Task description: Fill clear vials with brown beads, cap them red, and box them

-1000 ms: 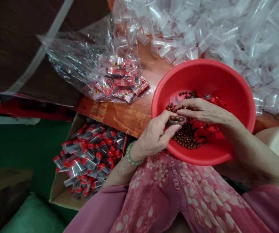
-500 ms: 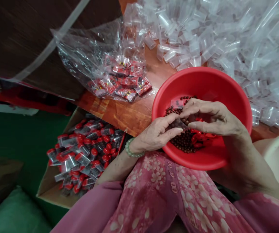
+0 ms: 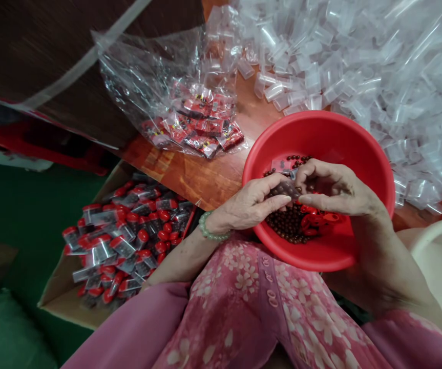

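Note:
A red basin holds brown beads, small red plastic pieces and a little clear-and-pink packet. Over the basin, my left hand grips a clear container filled with brown beads between thumb and fingers. A pale green bead bracelet circles that wrist. My right hand is at the container's right end, its thumb and forefinger bent close together around that end. Whether its fingertips pinch a bead is too small to tell.
Clear plastic tubes are heaped at the upper right. A transparent bag with red packets lies left of the basin. Lower left, a cardboard box holds red-capped tubes. A white tub stands at the right edge.
The fingers of my right hand have shifted slightly right, and more of the bead-filled container shows. The view has moved a little.

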The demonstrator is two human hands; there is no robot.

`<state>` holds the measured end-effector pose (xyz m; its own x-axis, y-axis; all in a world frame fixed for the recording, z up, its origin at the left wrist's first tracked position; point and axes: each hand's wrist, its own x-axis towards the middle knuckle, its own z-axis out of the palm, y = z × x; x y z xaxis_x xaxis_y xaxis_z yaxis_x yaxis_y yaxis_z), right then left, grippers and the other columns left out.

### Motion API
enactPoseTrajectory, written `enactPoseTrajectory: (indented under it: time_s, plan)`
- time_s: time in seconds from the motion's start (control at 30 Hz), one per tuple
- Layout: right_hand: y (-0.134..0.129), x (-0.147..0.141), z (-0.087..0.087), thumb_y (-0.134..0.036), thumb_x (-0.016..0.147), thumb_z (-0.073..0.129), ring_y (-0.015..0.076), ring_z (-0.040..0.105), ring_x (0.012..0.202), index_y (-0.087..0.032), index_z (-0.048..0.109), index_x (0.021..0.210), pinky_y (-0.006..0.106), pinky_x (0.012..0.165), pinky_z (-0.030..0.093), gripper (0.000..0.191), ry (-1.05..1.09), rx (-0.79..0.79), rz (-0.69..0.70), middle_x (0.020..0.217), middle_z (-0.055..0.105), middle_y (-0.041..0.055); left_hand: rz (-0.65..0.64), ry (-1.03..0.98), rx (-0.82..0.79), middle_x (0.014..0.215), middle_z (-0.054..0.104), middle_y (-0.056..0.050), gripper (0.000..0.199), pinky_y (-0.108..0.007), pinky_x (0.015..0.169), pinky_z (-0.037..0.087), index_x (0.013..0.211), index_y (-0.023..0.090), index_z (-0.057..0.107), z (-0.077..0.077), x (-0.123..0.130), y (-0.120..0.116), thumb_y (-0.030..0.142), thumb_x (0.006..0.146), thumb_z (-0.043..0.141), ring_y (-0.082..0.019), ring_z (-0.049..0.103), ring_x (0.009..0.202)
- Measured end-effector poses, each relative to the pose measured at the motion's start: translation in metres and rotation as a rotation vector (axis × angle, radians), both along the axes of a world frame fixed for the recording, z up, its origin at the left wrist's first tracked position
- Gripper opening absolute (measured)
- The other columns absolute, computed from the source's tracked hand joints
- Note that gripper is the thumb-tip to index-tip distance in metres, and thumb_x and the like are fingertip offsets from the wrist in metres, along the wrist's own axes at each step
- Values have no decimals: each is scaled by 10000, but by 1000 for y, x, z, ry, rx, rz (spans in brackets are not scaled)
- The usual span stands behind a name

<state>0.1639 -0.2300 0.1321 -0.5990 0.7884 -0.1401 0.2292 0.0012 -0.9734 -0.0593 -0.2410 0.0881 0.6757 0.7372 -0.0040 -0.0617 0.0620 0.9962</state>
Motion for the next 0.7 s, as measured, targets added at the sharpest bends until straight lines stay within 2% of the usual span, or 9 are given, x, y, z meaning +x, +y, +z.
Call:
enactPoseTrajectory:
  time_s: [0.17,0.33,0.43,0.57,0.63,0.7]
  plan:
    - [-1,1,0,-391,889,757,81,462,607,-202,547,819,215,556,386,291,14,-33,-22,706,531,-39,-1,-82,-80,930,618,-33,184,-272,790,507,1054,162,610,-3,0,2,331,990,578,-129,586,824]
    - [-3,4,0,-418,873,778,78,468,593,-205,545,818,218,552,399,321,10,-82,-102,707,541,-39,29,-280,-269,1001,665,-55,243,-251,789,582,1054,182,638,-13,3,8,402,956,668,-124,647,854]
    - [1,7,0,-405,880,761,92,522,628,-190,601,847,224,588,442,271,-66,-88,26,724,597,-22,45,-356,-375,1048,690,-67,255,-270,845,615,1071,195,656,-17,4,10,404,933,704,-145,688,928]
    - [10,14,3,-418,869,758,151,665,801,-178,690,921,266,751,529,255,-206,-95,226,876,730,35,4,-377,-420,1116,721,-78,300,-293,942,606,1160,205,651,-19,2,11,299,893,752,-149,724,969]
    - [15,21,2,-479,885,728,178,688,848,-182,711,932,285,784,527,301,-297,-81,238,913,750,49,-13,-342,-435,1104,740,-85,359,-302,959,598,1188,206,640,-19,1,13,246,859,777,-163,739,994]
    - [18,28,-3,-540,908,675,190,675,815,-183,717,954,302,763,503,362,-465,-10,203,906,746,55,-21,-308,-441,1090,759,-96,398,-318,971,595,1195,201,635,-18,-1,14,221,832,795,-177,753,1009]
